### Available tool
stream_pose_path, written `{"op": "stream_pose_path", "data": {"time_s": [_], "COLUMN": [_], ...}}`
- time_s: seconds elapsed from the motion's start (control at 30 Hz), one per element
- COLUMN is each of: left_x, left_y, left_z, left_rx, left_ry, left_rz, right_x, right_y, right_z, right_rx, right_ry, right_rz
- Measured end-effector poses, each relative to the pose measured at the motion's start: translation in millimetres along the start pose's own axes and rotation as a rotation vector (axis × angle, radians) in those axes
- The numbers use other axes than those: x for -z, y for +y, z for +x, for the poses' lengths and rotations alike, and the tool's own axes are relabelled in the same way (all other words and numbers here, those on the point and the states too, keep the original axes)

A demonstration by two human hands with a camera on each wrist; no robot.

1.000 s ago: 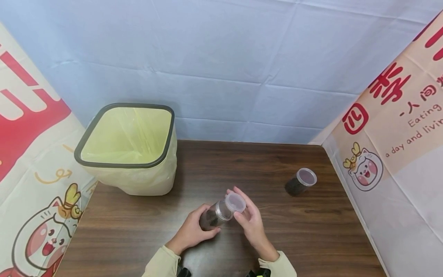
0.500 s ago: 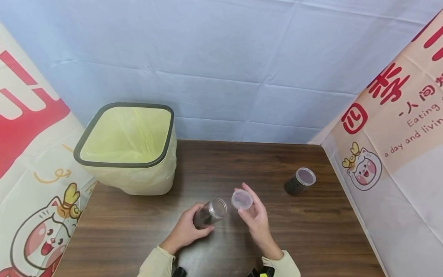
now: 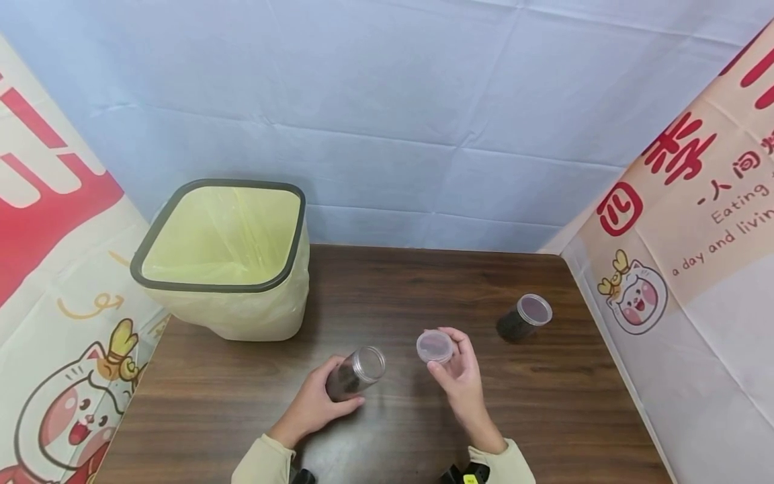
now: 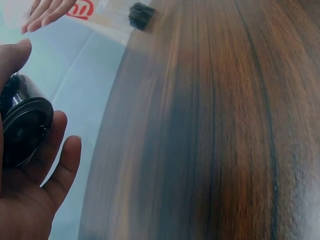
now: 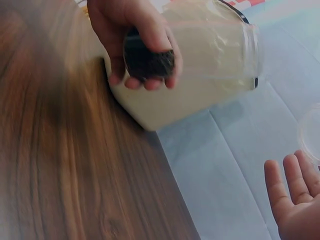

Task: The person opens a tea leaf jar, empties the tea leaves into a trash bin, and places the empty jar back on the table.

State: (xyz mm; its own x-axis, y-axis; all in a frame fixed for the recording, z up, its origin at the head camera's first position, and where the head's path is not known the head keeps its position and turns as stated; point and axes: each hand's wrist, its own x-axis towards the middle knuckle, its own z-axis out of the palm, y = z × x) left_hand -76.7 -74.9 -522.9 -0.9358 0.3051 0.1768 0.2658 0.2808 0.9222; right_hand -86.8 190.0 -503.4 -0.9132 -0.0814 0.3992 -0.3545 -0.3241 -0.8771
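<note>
My left hand (image 3: 311,407) grips a clear plastic jar (image 3: 345,382), tilted with its uncovered mouth to the right. Dark loose contents fill the jar's lower part, as the right wrist view shows through the clear wall (image 5: 215,50). Its round black-looking base (image 4: 27,132) faces the left wrist camera. Between the thumb and fingers of my right hand (image 3: 465,386) is a translucent round lid (image 3: 434,347), held apart from the jar. Only part of the lid (image 5: 312,132) shows in the right wrist view. Farther right stands a second, lidded jar (image 3: 519,324) with dark contents.
A cream bin (image 3: 266,316) with a dark rim and a yellowish liner stands at the back left of the wooden table (image 3: 387,282). A pale blue cloth (image 3: 387,134) hangs behind the table, and printed banners (image 3: 713,269) flank both sides.
The lid has come away from the jar's mouth and moved right with my right hand. My left hand has carried the jar a little left. The second jar and the bin stay put.
</note>
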Motion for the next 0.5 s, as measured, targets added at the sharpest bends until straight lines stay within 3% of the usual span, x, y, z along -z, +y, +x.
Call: {"op": "stream_pose_path", "data": {"time_s": [0.27, 0.5], "left_x": [0.2, 16.4], "left_y": [-35.5, -5.4], "left_z": [-5.9, -7.5], "left_rx": [0.084, 0.062], "left_ry": [0.034, 0.046], "left_rz": [0.022, 0.035], "right_x": [17, 33], "right_y": [-7, -11], "right_z": [0, 0], "right_rx": [-0.037, -0.043], "right_ry": [0.042, 0.055], "right_rz": [-0.182, -0.259]}}
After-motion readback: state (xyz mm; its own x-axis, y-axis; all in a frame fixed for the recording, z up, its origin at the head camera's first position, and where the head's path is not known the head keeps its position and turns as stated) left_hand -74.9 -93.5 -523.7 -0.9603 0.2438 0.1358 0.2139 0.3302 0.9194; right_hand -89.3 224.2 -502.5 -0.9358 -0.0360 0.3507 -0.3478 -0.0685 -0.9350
